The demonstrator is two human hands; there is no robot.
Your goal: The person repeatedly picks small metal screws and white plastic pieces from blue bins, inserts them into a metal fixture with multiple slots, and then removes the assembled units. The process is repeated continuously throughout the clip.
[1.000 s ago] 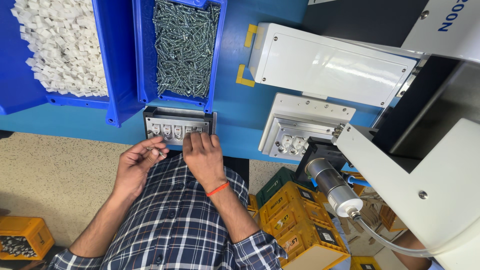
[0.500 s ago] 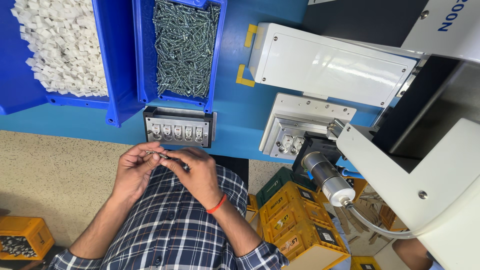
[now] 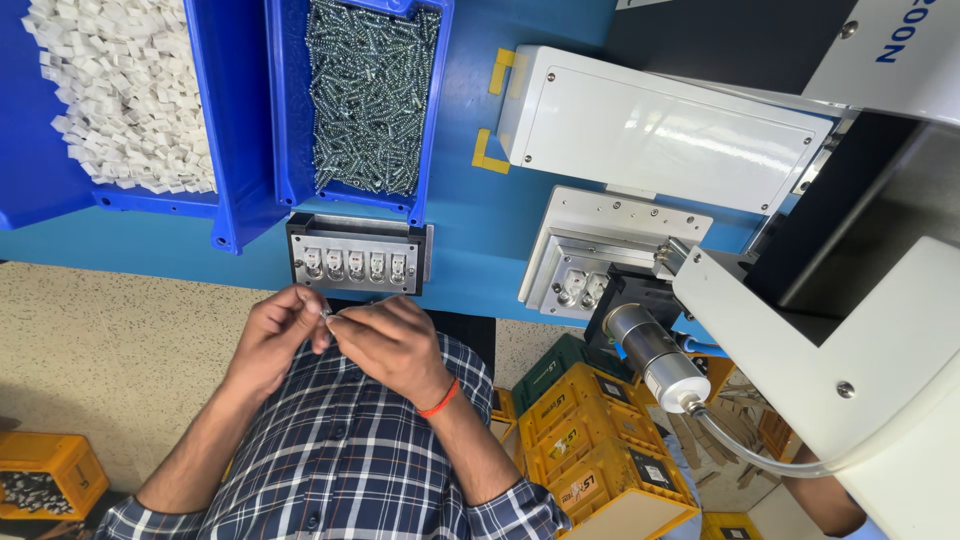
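Gleaming small silver screw [image 3: 328, 314] between both hands' fingertips

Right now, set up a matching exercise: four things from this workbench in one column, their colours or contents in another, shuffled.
1. left bin
2. middle bin
3. crates
4. wristband

A. yellow, stacked on the floor
B. holds silver screws
C. orange-red, on one arm
D. holds small white pieces

Pairs: 1-D, 2-B, 3-A, 4-C
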